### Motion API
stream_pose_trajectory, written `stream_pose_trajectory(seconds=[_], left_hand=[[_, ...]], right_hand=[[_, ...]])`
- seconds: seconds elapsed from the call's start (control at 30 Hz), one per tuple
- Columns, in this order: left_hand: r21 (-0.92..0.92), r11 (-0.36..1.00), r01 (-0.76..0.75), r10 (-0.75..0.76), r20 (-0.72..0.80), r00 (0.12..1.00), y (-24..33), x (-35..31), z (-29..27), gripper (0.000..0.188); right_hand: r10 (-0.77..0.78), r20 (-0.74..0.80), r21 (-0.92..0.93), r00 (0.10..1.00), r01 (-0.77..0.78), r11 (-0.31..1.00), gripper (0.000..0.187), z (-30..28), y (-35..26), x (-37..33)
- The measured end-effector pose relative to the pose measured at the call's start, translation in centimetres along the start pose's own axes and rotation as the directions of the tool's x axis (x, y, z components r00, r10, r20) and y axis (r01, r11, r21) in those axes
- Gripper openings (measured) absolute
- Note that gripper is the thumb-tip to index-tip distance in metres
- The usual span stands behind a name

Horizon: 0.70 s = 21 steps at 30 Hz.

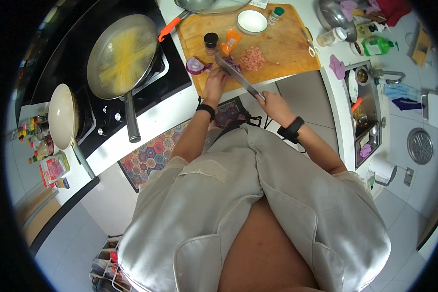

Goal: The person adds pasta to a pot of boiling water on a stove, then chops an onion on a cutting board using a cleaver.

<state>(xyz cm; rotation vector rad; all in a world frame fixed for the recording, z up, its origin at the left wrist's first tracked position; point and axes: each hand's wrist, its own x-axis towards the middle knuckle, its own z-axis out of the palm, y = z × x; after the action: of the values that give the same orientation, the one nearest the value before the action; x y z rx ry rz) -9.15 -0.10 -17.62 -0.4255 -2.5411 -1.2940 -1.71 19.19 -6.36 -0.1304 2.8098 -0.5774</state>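
Note:
My right hand grips the handle of a kitchen knife, its blade slanting up and left across the wooden cutting board. Close to the blade, my left hand has its fingers bent and pressed on red onion, mostly hidden by the fingers and knife. A larger cut piece of red onion lies just left of those fingers. Purple onion bits show behind the blade. To the right of them sits a pile of diced pink meat. A black-capped jar and an orange packet stand beyond the knife.
A white bowl and green-capped bottle occupy the board's far side; scissors lie at its right. Left, a pan of spaghetti sits on the black stove, its handle jutting toward me, beside a pale pan. A sink is right.

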Motion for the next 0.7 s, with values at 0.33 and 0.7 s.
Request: stream_pose_trajectory(seconds=[0.33, 0.7], left_hand=[[-0.014, 0.996, 0.087, -0.086, 0.087, 0.993, -0.4, 0.2, 0.1, 0.007], [0.247, 0.967, -0.065, 0.084, -0.069, 0.994, 0.1, 4.7, 0.3, 0.02]], right_hand=[[-0.006, -0.033, 0.148, 0.999, 0.01, 0.989, 0.036, 0.9, 0.5, 0.1], [0.125, -0.097, 0.221, 0.987, -0.101, 0.97, 0.038, -1.8, 0.8, -2.0]])
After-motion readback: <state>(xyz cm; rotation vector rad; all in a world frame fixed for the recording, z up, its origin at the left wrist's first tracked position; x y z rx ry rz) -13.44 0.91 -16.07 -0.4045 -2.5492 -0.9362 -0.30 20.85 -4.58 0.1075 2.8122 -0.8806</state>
